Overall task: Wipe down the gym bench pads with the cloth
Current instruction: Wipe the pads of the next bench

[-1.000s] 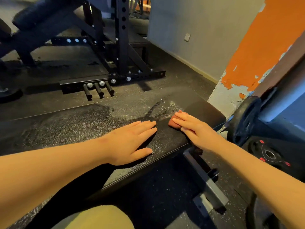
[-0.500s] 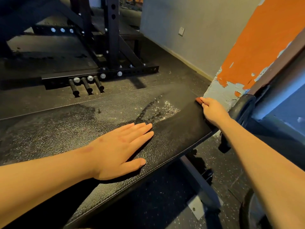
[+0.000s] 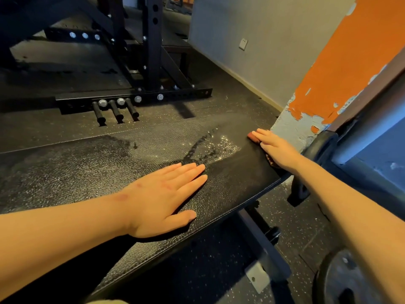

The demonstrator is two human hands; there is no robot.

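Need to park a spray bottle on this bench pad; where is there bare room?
The widest bare stretch of the bench pad lies left of the left hand, toward the picture's edge. A smaller wet patch is free between the two hands. The end is crowded: the right hand presses the cloth, beside the weight plate.

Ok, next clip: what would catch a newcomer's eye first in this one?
Two bare hands on a black textured bench pad: the left hand lies flat mid-pad, the right hand presses a reddish-brown cloth at the pad's far right end. Between them a wet streak glistens, and a peeling orange pillar rises at the right.
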